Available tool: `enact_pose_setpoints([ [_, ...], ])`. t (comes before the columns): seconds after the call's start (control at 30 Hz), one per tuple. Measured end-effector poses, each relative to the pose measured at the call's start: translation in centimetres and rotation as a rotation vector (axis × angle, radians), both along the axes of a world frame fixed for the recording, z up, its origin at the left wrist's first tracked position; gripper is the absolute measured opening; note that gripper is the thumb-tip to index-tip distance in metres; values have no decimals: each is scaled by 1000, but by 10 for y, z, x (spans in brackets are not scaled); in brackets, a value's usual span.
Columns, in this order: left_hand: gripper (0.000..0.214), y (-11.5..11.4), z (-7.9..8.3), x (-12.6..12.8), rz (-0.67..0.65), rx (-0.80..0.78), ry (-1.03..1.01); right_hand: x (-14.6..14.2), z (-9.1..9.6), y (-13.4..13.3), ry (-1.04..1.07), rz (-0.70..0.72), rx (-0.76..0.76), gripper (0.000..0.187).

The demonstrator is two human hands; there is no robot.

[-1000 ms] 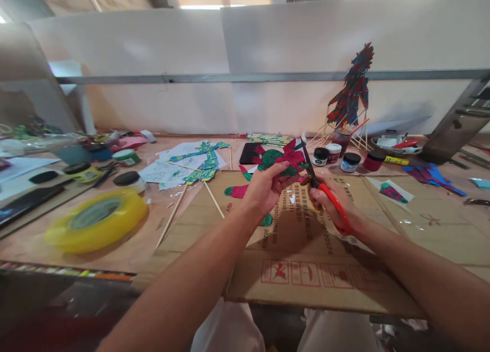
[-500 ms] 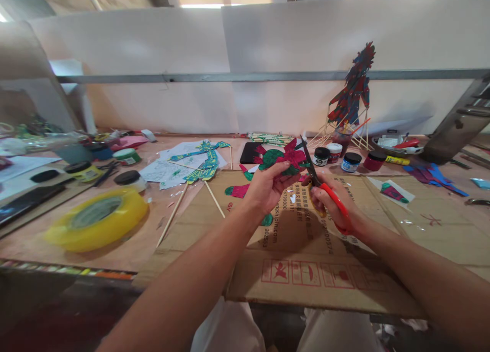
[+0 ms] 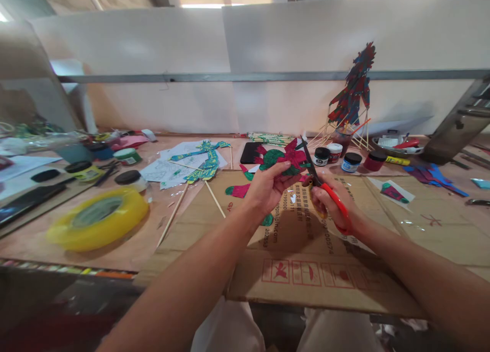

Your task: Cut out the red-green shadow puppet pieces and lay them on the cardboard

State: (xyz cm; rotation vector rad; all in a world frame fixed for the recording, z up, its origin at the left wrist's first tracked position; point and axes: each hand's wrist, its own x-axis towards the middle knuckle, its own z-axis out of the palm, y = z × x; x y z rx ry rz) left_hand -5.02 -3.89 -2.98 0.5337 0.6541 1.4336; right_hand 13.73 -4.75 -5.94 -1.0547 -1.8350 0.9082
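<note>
My left hand (image 3: 265, 190) is closed on a flat painted cutout (image 3: 281, 159), green and magenta, held up over the flattened cardboard sheet (image 3: 298, 260). My right hand (image 3: 332, 205) grips red-handled scissors (image 3: 319, 180); their dark blades point up and left and meet the cutout's right edge. Small painted offcuts, one magenta-green piece (image 3: 237, 191) among them, lie on the cardboard under my left hand.
A yellow tape roll (image 3: 97, 219) lies at the left. Paint jars (image 3: 342, 160) stand behind the cardboard. A finished puppet on sticks (image 3: 352, 89) stands at the back right, a green-blue puppet with sticks (image 3: 201, 161) lies on paper. Blue and purple scraps (image 3: 434, 176) sit far right.
The scissors have shifted slightly down and towards the cutout, their blades closing a little. My left hand and the cutout have barely moved.
</note>
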Motion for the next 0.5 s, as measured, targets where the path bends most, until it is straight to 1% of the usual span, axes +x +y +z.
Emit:
enact_pose_setpoints([
  [0.33,14,0,1,0,-16,-1,-11,2,-5,1,-16,-8,32,25],
  [0.5,13,0,1,1,-17,-3,3,2,-6,2,32,13,-32,22],
])
